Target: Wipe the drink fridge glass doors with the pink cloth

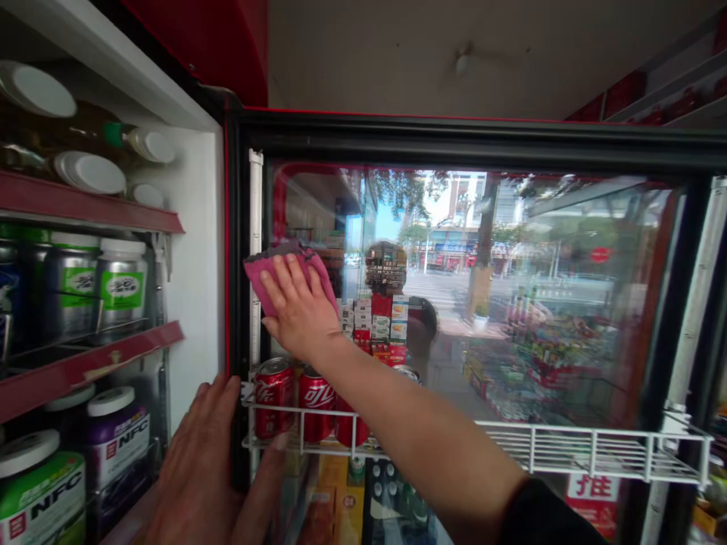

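My right hand (301,306) presses a pink cloth (264,281) with a grey edge flat against the inner glass (545,288) of a cooler door, near its upper left side. The fingers are stretched out over the cloth. Below that forearm, several red soda cans (316,397) stand in a white wire door rack (568,446). My left hand (210,469) is raised low in front of the black door frame (241,318), its thumb apart from the extended fingers. I see nothing in it, and whether it touches the frame I cannot tell.
At left, the cooler's shelves hold silver cans (122,284), bottles lying with white caps (91,172), and NFC juice bottles (42,488). Red shelf edges (91,363) jut toward the door. A white slotted rail (690,303) runs down the door's right side. The glass reflects a street.
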Action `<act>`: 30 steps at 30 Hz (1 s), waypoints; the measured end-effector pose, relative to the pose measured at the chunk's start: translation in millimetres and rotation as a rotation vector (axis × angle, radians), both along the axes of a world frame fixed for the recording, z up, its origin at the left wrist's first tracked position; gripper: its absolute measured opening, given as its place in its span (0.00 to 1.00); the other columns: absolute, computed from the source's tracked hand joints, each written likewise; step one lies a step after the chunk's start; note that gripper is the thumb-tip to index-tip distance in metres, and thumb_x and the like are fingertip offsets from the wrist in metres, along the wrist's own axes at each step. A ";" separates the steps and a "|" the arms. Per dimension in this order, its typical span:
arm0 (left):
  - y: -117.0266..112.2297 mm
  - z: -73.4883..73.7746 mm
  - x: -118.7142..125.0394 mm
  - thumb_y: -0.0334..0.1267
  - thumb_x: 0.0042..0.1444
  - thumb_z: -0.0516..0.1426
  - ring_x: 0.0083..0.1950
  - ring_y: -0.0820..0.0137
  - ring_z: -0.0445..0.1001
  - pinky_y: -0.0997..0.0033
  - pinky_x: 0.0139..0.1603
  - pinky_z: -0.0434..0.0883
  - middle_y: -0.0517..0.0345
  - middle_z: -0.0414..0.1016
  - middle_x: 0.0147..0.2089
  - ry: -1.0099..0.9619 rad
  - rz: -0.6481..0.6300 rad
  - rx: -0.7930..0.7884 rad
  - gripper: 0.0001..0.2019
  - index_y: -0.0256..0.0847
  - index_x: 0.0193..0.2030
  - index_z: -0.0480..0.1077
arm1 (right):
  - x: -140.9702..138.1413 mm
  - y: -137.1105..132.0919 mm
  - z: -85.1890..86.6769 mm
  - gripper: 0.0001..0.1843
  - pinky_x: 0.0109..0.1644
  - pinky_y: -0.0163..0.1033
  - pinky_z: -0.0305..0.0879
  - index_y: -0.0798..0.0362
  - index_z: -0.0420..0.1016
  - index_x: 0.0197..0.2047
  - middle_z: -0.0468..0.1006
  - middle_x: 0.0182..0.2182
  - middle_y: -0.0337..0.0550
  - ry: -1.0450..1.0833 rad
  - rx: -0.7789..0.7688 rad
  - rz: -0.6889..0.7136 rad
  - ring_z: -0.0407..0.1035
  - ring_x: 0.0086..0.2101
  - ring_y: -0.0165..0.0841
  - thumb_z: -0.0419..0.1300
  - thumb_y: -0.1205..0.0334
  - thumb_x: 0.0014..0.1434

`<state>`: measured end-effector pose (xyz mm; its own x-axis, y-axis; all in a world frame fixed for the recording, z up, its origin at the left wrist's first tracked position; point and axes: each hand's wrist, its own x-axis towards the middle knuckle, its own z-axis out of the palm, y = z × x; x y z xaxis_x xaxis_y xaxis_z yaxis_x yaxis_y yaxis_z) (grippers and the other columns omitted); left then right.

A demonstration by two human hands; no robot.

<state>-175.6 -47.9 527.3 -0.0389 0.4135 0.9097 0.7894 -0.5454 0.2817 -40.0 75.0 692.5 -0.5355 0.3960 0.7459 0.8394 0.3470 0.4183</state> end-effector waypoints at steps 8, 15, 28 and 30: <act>-17.0 15.0 52.2 0.54 0.70 0.56 0.85 0.42 0.58 0.31 0.83 0.61 0.42 0.57 0.86 0.021 -0.062 -0.010 0.41 0.49 0.86 0.49 | 83.0 -29.9 8.4 0.42 0.87 0.58 0.37 0.52 0.52 0.85 0.47 0.85 0.50 -0.363 0.031 -0.062 0.39 0.83 0.47 0.57 0.45 0.77; -27.9 20.4 103.4 0.52 0.71 0.56 0.86 0.47 0.56 0.37 0.84 0.61 0.46 0.55 0.86 0.062 -0.117 0.003 0.41 0.50 0.86 0.47 | 175.7 -61.9 9.4 0.44 0.87 0.58 0.36 0.50 0.51 0.85 0.44 0.86 0.47 -0.358 -0.038 -0.058 0.37 0.84 0.46 0.59 0.44 0.76; -39.0 27.3 220.4 0.50 0.71 0.57 0.86 0.48 0.56 0.35 0.83 0.63 0.47 0.54 0.87 0.101 -0.268 -0.014 0.42 0.52 0.86 0.45 | 357.7 -130.3 -4.5 0.48 0.86 0.65 0.40 0.44 0.48 0.86 0.43 0.86 0.45 -0.155 -0.022 -0.245 0.39 0.83 0.53 0.62 0.38 0.74; -41.8 29.5 234.1 0.49 0.72 0.57 0.87 0.48 0.55 0.35 0.82 0.64 0.48 0.53 0.87 0.107 -0.277 -0.004 0.41 0.52 0.86 0.45 | 381.4 -137.9 -8.8 0.49 0.86 0.65 0.40 0.43 0.48 0.86 0.43 0.86 0.45 -0.121 -0.003 -0.285 0.39 0.83 0.53 0.62 0.37 0.73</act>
<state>58.5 -89.8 556.8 0.1721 0.3983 0.9010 0.6361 -0.7433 0.2071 341.4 -63.0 683.7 -0.4878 0.5449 0.6820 0.8470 0.1063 0.5209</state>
